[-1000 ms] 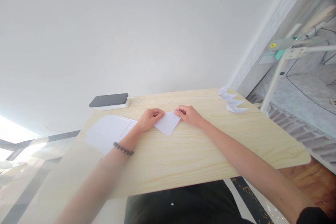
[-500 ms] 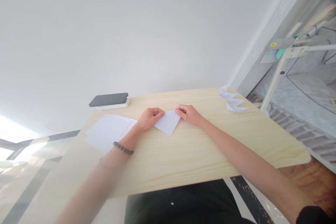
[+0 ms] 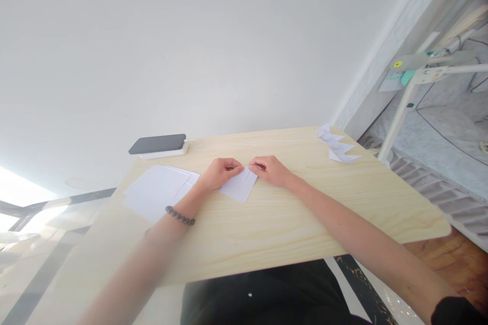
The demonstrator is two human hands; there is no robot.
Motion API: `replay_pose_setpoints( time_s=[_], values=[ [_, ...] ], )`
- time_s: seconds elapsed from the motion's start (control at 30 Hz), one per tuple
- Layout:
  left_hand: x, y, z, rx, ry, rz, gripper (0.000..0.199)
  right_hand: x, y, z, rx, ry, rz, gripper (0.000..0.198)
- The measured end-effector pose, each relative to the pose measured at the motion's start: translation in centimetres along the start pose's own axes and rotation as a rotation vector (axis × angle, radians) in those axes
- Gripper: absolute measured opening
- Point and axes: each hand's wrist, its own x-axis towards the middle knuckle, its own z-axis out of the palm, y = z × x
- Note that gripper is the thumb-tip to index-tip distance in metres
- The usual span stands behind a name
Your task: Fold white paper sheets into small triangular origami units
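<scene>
A small folded sheet of white paper (image 3: 240, 186) is held over the middle of the wooden table, one corner pointing toward me. My left hand (image 3: 222, 172) pinches its far left edge between thumb and fingers. On the far right edge, my right hand (image 3: 270, 168) pinches the paper too, the two thumbs nearly meeting. A short crease or flap edge shows near the right fingertips. Left of my left hand lies a stack of white paper sheets (image 3: 156, 188), partly behind my forearm.
Several folded white paper pieces (image 3: 337, 144) with pointed tips sit at the table's far right. A dark phone (image 3: 158, 143) rests on a white block (image 3: 165, 153) with a cable at the back left. A wall stands behind the table (image 3: 290, 228); a white metal frame (image 3: 404, 104) is at right.
My hands have come closer together along the paper's far edge, the right one shifting left. The paper has moved slightly left and toward me.
</scene>
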Motion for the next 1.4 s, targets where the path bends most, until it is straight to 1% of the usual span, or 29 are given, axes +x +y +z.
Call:
replay_pose_setpoints(
  time_s=[0.13, 0.37, 0.6, 0.73, 0.9, 1.07, 1.2, 1.3, 1.4],
  values=[
    [0.1, -0.2, 0.0, 0.007, -0.005, 0.006, 0.034, 0.1, -0.3, 0.3, -0.002, 0.009, -0.025, 0.022],
    [0.1, 0.0, 0.0, -0.014, -0.002, -0.023, 0.033, 0.3, 0.2, -0.3, 0.048, 0.019, 0.026, 0.023],
    [-0.1, 0.1, -0.2, -0.102, -0.074, 0.018, 0.032, 0.3, 0.6, -0.4, 0.063, 0.059, 0.069, 0.024],
    [-0.1, 0.0, -0.3, -0.126, -0.069, 0.031, 0.036, 0.4, 1.1, -0.5, 0.067, 0.105, 0.095, 0.024],
    [-0.1, 0.1, -0.3, -0.054, -0.015, 0.064, 0.034, 0.4, 1.8, -0.7, 0.083, 0.163, 0.166, 0.023],
    [0.0, 0.1, -0.1, -0.037, 0.0, 0.12, 0.033, 0.4, 1.8, -0.5, 0.021, 0.179, 0.172, 0.023],
    [0.1, -0.1, -0.1, 0.042, 0.027, 0.158, 0.032, 0.5, 2.0, -0.4, -0.015, 0.205, 0.168, 0.02],
    [0.1, -0.2, -0.2, 0.151, 0.053, 0.149, 0.032, 0.5, 2.4, -0.3, -0.067, 0.268, 0.145, 0.018],
    [0.1, -0.4, -0.4, 0.241, 0.068, 0.135, 0.033, 0.5, 2.7, -0.2, -0.153, 0.309, 0.062, 0.026]
  ],
)
